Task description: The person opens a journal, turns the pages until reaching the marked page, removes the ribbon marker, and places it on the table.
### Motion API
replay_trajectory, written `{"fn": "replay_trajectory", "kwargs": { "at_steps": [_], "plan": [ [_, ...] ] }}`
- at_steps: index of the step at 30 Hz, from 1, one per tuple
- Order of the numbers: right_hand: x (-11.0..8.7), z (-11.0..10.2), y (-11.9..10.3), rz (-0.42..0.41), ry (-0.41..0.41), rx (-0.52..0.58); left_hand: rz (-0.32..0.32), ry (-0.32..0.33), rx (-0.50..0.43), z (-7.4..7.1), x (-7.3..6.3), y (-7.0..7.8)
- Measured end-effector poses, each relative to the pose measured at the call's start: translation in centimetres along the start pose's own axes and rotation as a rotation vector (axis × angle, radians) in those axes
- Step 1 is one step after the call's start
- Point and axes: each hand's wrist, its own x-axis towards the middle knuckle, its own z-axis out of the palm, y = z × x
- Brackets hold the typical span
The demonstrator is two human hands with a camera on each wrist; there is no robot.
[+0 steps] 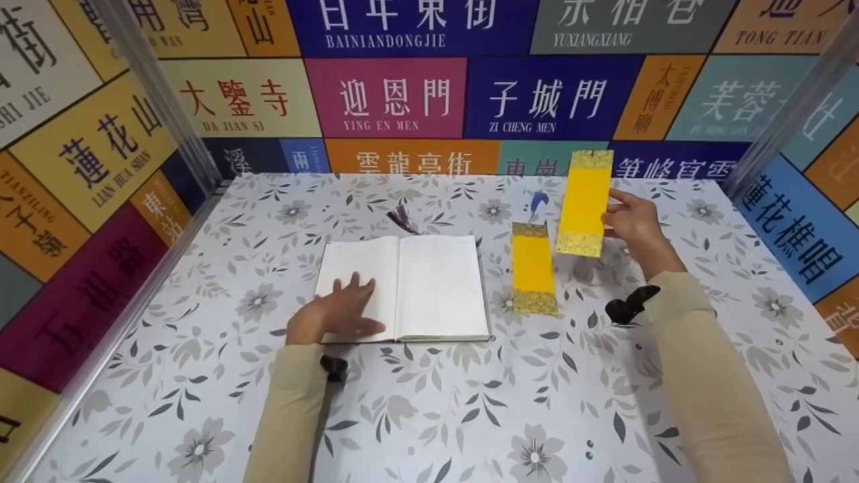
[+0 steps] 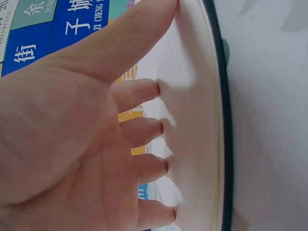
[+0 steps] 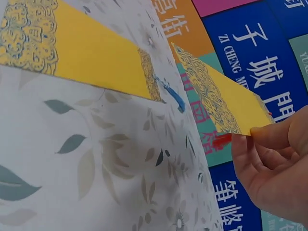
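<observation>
The flower-patterned table bears an open book and, right of it, a yellow bookmark

The head view is bright, the wrist views dimmer, with soft shadows beside the left fingers.

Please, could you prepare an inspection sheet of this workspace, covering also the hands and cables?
Surface: white tabletop printed with grey leaves and flowers.
Job's things: open book with blank white pages; flat rectangular yellow strip with patterned gold ends lying right of it, blue tassel at its far end; second, similar yellow strip, held raised, red tassel beside it.
Clutter: dark purple tassel beyond the book's far edge; its owner cannot be told.
Left hand: fingers spread, resting on the left page.
Right hand: pinches the second strip's edge.
Cables: nothing seen.
Surroundings: multicoloured rectangular panels with Chinese and Latin lettering.
</observation>
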Motion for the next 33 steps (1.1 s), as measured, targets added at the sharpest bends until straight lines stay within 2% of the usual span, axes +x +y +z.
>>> {"fn": "replay_trajectory", "kwargs": {
  "at_steps": [6,11,15,20,27,33],
  "plan": [
    [-0.5,-0.4,2.0,0.043,-0.135,0.004,-0.006,0.003,0.004,0.1,0.1,0.2],
    [-1.5,-0.3,3.2,0.123,-0.230,-0.024,-0.004,0.012,0.035,0.1,0.2,0.1],
    [-2.4,-0.1,3.7,0.156,-0.255,-0.022,-0.003,0.018,0.060,0.2,0.2,0.1],
    [-3.3,0.2,4.2,0.159,-0.273,-0.020,-0.009,0.012,0.058,0.2,0.2,0.1],
    [-3.9,0.7,5.0,0.198,-0.263,-0.065,-0.013,0.007,0.051,0.2,0.1,0.2],
    [-4.3,0.5,5.6,0.164,-0.276,-0.057,-0.010,0.001,0.043,0.1,0.0,0.3]
  ]
}}
